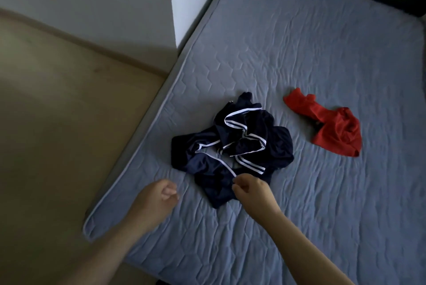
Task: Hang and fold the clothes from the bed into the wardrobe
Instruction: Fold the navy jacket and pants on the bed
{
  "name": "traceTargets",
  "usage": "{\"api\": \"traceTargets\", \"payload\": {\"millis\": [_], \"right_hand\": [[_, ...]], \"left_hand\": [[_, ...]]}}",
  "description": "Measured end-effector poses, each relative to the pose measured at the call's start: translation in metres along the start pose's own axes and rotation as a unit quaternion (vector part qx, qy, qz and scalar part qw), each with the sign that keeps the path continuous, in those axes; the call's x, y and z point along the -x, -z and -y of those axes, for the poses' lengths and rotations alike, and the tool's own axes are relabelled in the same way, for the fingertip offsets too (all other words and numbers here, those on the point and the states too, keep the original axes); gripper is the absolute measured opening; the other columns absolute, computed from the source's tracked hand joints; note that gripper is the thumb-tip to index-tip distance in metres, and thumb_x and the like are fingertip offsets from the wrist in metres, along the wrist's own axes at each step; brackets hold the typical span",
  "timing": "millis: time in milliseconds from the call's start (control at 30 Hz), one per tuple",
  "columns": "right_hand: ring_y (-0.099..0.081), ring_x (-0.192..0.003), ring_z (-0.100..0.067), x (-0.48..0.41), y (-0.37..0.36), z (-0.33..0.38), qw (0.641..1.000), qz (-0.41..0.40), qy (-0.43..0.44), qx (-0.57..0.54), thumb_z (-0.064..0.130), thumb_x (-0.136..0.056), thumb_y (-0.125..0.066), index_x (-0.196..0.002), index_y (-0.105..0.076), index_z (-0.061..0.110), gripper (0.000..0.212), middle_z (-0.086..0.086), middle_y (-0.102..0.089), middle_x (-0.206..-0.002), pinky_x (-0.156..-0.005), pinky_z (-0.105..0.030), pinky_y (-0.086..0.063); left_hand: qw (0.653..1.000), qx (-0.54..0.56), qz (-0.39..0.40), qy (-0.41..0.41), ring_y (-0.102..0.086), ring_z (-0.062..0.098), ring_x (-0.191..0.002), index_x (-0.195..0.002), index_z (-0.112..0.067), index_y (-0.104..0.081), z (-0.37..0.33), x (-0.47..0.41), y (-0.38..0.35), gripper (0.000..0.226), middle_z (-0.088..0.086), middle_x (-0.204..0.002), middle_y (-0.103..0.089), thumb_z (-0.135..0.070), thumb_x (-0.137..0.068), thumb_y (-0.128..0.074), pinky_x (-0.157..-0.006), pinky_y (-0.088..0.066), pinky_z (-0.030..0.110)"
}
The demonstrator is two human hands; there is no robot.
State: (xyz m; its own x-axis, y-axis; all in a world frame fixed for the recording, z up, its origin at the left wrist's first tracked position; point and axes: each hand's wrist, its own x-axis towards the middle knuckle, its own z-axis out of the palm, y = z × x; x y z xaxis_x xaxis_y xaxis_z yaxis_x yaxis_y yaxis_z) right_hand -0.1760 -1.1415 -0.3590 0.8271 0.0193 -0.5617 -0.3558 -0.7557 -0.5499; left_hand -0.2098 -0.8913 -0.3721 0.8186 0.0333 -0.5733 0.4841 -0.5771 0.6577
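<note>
as it lies crumpled near the left edge of the bed (pixel 299 54), the navy striped garment (pixel 232 139) is pinched at its near hem by the right hand (pixel 250 189), likely to shake it out; left hand (pixel 159 194) loosely curled, empty; red garment (pixel 332 128) apart, untouched.

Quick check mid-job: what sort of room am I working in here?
Most likely a bedroom. A bare quilted mattress fills most of the view, a navy striped garment and a red garment lie crumpled on it, and a tan floor meets a plain wall beside it.
</note>
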Motion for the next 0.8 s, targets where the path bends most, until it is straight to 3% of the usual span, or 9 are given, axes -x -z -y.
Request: {"api": "traceTargets", "payload": {"millis": [200, 333, 467, 600, 667, 733, 800], "right_hand": [[-0.058, -0.108, -0.014, -0.074, -0.079, -0.003, 0.994, 0.059, 0.054, 0.072, 0.031, -0.093, -0.059, -0.128, -0.057, 0.018, 0.038, 0.0, -0.057, -0.128, -0.088, -0.023, -0.046], [-0.048, -0.124, -0.023, -0.122, -0.129, 0.006, 0.986, 0.077, 0.085, 0.12, 0.033, -0.094, -0.056, -0.144, -0.04, 0.021, 0.054, -0.005, -0.041, -0.144, -0.099, -0.034, -0.044], [-0.019, -0.144, -0.029, -0.158, -0.171, 0.009, 0.976, 0.103, 0.067, 0.181, 0.03, -0.095, -0.052, -0.153, -0.015, 0.031, 0.069, -0.012, -0.013, -0.158, -0.108, -0.04, -0.033], [0.01, -0.147, -0.033, -0.184, -0.202, 0.005, 0.968, 0.109, 0.038, 0.224, 0.034, -0.093, -0.054, -0.152, 0.002, 0.038, 0.082, -0.017, 0.01, -0.16, -0.117, -0.047, -0.019], [0.008, -0.148, -0.031, -0.194, -0.212, 0.002, 0.964, 0.105, 0.037, 0.242, 0.035, -0.093, -0.055, -0.153, 0.0, 0.035, 0.082, -0.015, 0.005, -0.16, -0.118, -0.048, -0.017], [-0.02, -0.144, -0.028, -0.204, -0.219, 0.0, 0.956, 0.104, 0.046, 0.27, 0.034, -0.091, -0.057, -0.15, -0.022, 0.023, 0.07, -0.013, -0.027, -0.153, -0.115, -0.047, -0.023], [-0.05, -0.121, -0.026, -0.209, -0.222, -0.004, 0.949, 0.086, 0.057, 0.297, 0.031, -0.088, -0.058, -0.125, -0.048, 0.015, 0.041, -0.008, -0.057, -0.124, -0.108, -0.041, -0.032]], "left_hand": [[0.998, 0.024, -0.048, 0.036, -0.058, 0.003, -0.087, -0.107, -0.014, -0.062, 0.067, -0.039, -0.017, 0.016, -0.003, -0.101, -0.065, -0.015, -0.091, -0.059, -0.068, -0.039, 0.007], [0.995, 0.04, -0.077, 0.055, -0.059, 0.005, -0.088, -0.107, -0.015, -0.063, 0.112, -0.064, -0.026, 0.017, -0.003, -0.101, -0.065, -0.014, -0.091, -0.06, -0.074, -0.041, 0.015], [0.993, 0.047, -0.094, 0.059, -0.059, 0.007, -0.087, -0.104, -0.015, -0.063, 0.143, -0.087, -0.029, 0.014, -0.004, -0.098, -0.064, -0.012, -0.09, -0.06, -0.07, -0.039, 0.014], [0.992, 0.044, -0.099, 0.057, -0.055, 0.0, -0.08, -0.102, -0.015, -0.063, 0.17, -0.11, -0.034, 0.012, -0.007, -0.092, -0.062, -0.011, -0.09, -0.06, -0.066, -0.036, 0.008], [0.993, 0.04, -0.096, 0.058, -0.053, -0.004, -0.078, -0.104, -0.014, -0.062, 0.18, -0.12, -0.035, 0.013, -0.009, -0.091, -0.06, -0.013, -0.091, -0.059, -0.064, -0.035, 0.005], [0.993, 0.036, -0.095, 0.061, -0.054, 0.0, -0.079, -0.105, -0.014, -0.062, 0.184, -0.128, -0.036, 0.014, -0.008, -0.093, -0.061, -0.014, -0.091, -0.058, -0.066, -0.037, 0.01], [0.993, 0.033, -0.096, 0.065, -0.056, 0.004, -0.083, -0.105, -0.015, -0.062, 0.187, -0.135, -0.039, 0.015, -0.01, -0.092, -0.061, -0.015, -0.091, -0.058, -0.069, -0.038, 0.014]]}}
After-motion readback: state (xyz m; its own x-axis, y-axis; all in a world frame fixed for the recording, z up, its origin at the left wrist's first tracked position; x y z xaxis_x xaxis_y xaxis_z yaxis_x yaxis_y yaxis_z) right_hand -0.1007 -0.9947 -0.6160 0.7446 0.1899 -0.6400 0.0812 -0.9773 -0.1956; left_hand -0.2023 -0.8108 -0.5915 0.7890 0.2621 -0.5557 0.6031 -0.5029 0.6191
